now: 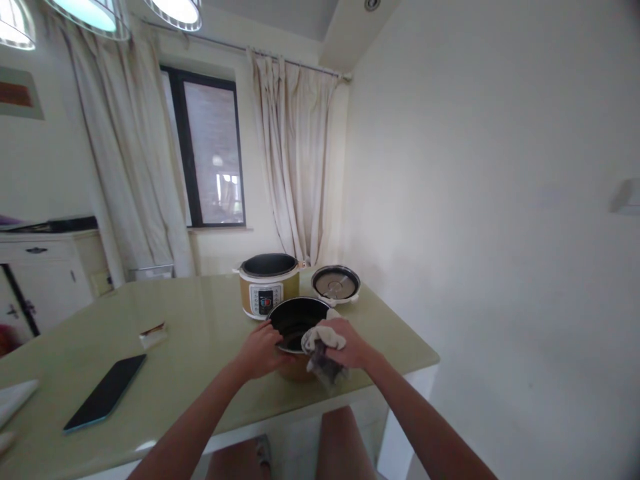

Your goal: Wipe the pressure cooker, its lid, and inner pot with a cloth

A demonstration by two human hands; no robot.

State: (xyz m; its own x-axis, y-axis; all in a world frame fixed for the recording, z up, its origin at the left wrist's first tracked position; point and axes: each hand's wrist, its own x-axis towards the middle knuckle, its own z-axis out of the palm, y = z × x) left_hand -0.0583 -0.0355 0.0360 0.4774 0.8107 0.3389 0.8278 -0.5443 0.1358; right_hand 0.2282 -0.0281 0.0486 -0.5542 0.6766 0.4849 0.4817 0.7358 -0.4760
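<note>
A dark inner pot (295,317) with a brownish outside stands near the table's front edge. My left hand (265,350) grips its left rim, fingers over the edge. In my right hand (345,340) is a bunched white and grey cloth (325,343), pressed against the pot's right rim; part of it hangs down outside the wall. Just behind the pot sits the gold and white electric pressure cooker (270,287), open at the top. Its round lid (336,283) lies to the right, inner side up.
A dark tablet or phone (106,393) lies on the green table (200,313) at the left, with a small packet (153,333) beyond it. A white object (15,400) is at the left edge. The wall (490,233) rises on the right.
</note>
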